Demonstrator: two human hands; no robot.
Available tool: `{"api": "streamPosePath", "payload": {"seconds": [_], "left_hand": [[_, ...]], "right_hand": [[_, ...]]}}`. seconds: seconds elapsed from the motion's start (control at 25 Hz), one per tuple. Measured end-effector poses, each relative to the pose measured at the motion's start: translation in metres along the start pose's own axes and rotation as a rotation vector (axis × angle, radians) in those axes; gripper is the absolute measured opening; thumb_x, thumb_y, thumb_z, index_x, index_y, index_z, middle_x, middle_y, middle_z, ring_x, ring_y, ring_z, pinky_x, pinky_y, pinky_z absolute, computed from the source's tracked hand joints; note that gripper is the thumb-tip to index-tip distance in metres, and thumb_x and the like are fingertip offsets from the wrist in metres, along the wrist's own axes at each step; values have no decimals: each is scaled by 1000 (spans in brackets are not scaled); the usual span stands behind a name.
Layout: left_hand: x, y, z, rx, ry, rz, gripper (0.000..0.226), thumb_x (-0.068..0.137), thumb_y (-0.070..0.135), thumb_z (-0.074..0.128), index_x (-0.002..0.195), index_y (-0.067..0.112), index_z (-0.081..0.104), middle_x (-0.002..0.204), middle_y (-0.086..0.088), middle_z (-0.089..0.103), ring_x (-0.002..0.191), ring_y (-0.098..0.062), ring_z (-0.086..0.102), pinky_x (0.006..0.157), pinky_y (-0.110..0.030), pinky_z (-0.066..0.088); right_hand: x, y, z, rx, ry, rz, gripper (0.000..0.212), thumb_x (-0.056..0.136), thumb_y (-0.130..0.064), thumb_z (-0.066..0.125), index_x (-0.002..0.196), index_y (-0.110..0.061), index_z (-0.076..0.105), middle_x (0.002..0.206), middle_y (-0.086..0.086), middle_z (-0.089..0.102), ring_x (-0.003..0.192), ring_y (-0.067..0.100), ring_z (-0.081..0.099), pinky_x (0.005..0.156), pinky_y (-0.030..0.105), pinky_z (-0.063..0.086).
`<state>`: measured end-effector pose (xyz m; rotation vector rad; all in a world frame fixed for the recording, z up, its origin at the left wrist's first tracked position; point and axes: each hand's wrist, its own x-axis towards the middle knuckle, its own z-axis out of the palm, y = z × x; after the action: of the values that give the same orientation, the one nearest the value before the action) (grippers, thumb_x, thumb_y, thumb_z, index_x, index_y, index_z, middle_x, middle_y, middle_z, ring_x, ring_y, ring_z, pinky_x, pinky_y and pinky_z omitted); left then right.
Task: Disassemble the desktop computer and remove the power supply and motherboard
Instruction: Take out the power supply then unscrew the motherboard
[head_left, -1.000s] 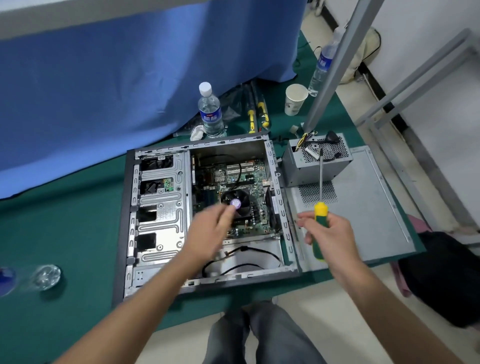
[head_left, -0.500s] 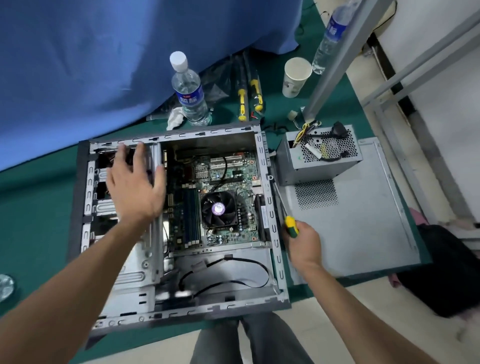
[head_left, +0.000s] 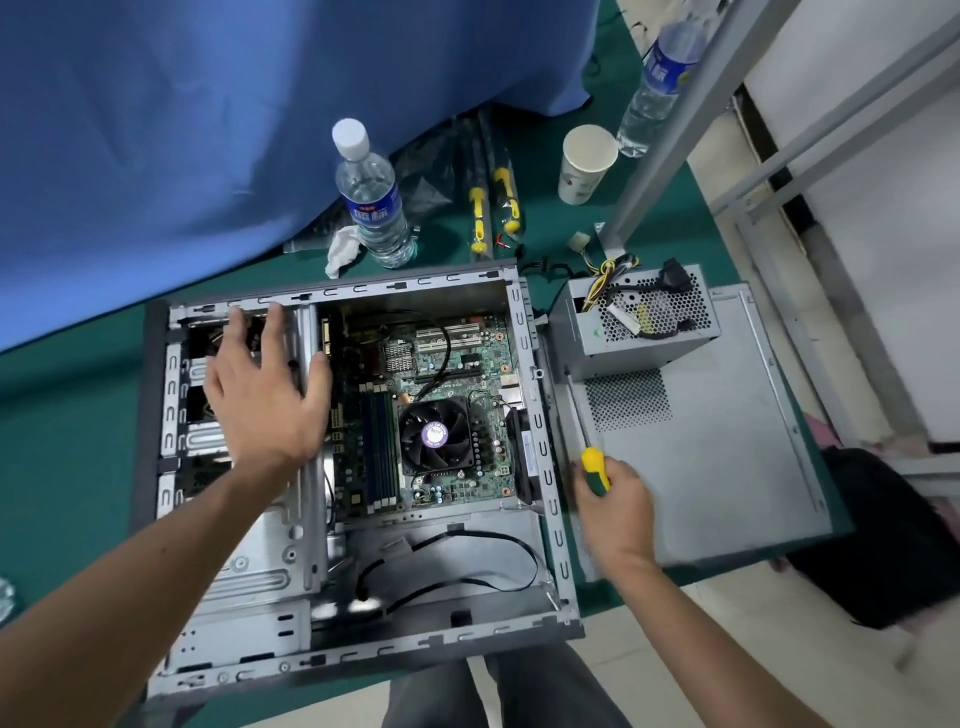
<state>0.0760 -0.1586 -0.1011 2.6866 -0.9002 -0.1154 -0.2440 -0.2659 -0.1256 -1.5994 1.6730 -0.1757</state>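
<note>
Looking down at the open case (head_left: 358, 467) lying on its side on the green table (head_left: 67, 441), and I can see straight into it. My left hand (head_left: 265, 395) is spread flat over the drive cage (head_left: 208, 436) on the case's left, fingers straight and fanned toward the far rim, gripping nothing; whether the palm presses the metal or hangs just above it I can't tell. My right hand (head_left: 613, 499) is curled round the green-and-yellow handle of a screwdriver (head_left: 592, 462), and its shaft runs up and away along the outside of the case's right wall, tip pointing toward the power supply (head_left: 634, 317). That supply is already out, sitting on the far end of the side panel (head_left: 727, 441), which lies flat just right of the case, its wires bunched on top of its mesh face. The motherboard (head_left: 441, 405) is in the case, the black fan (head_left: 436, 434) in the middle of it, memory sticks to the fan's left. A loose black cable (head_left: 467, 571) loops across the near bay. Behind the case stand a water bottle (head_left: 371, 197), a crumpled tissue (head_left: 343, 249) beside it, two spare yellow-handled tools (head_left: 493, 202) and a paper cup (head_left: 587, 163).
</note>
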Motion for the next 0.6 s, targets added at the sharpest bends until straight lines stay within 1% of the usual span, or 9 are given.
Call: {"api": "streamPosePath", "payload": {"seconds": [0.08, 0.12, 0.16, 0.24, 0.32, 0.36, 0.44, 0.48, 0.6], "left_hand": [[0, 0, 0, 1, -5, -7, 66, 94, 56, 34, 154, 28, 22, 159, -16, 18, 148, -30, 16, 120, -53, 11], [-1, 0, -1, 1, -9, -8, 67, 95, 56, 35, 154, 28, 22, 159, -16, 18, 148, -31, 16, 120, -53, 11], [-1, 1, -2, 4, -11, -11, 67, 95, 55, 36, 154, 27, 22, 159, -16, 18, 148, -31, 16, 120, -54, 11], [0, 3, -3, 18, -21, -14, 68, 95, 55, 35, 155, 27, 21, 160, -16, 16, 148, -31, 15, 120, -54, 11], [-2, 3, -3, 37, -37, -12, 69, 95, 57, 32, 155, 27, 20, 161, -15, 15, 148, -30, 14, 120, -54, 11], [0, 2, -4, 43, -38, -13, 69, 94, 58, 31, 155, 27, 19, 161, -15, 14, 148, -30, 13, 120, -53, 11], [2, 3, -7, 26, -45, -17, 70, 93, 59, 31, 155, 28, 20, 161, -14, 15, 148, -29, 13, 121, -52, 10], [1, 3, -7, 6, -48, -17, 70, 93, 58, 34, 155, 28, 21, 161, -14, 16, 148, -29, 14, 120, -53, 11], [-2, 1, -11, -148, -2, -22, 68, 91, 52, 46, 152, 31, 27, 154, -10, 28, 142, -27, 24, 117, -53, 20]], "right_hand": [[-8, -10, -18, 13, -11, -73, 12, 92, -24, 66, 93, -12, 68, 82, -1, 58, 73, 13, 57, 66, 23, 48], [-11, -18, -28, 0, -26, -119, 9, 92, -21, 66, 93, -13, 68, 82, -2, 56, 68, 5, 54, 60, 14, 43], [-14, -28, -37, -8, -51, -157, 4, 91, -16, 66, 93, -13, 67, 82, -2, 54, 63, 2, 53, 55, 11, 41], [-15, -49, -51, -13, -114, -232, 8, 88, -8, 65, 85, -16, 65, 83, 0, 51, 60, -5, 51, 52, 8, 40], [-14, -76, -58, -56, -146, -336, 12, 88, -10, 64, 83, -20, 62, 84, 1, 51, 63, -5, 50, 55, 10, 42], [-13, -90, -57, -79, -154, -389, 10, 88, -12, 65, 89, -22, 63, 86, -1, 52, 67, -3, 51, 57, 10, 42], [-11, -113, -54, -102, -191, -440, 25, 88, -18, 68, 112, -25, 65, 93, -7, 56, 75, -1, 55, 63, 10, 42], [-12, -123, -51, -97, -228, -458, 32, 87, -21, 70, 118, -28, 63, 96, -9, 58, 79, -1, 57, 67, 10, 43], [-12, -151, -36, -168, -337, -540, 30, 85, -34, 73, 113, -36, 63, 93, -22, 60, 80, -4, 60, 67, 8, 43]]}}
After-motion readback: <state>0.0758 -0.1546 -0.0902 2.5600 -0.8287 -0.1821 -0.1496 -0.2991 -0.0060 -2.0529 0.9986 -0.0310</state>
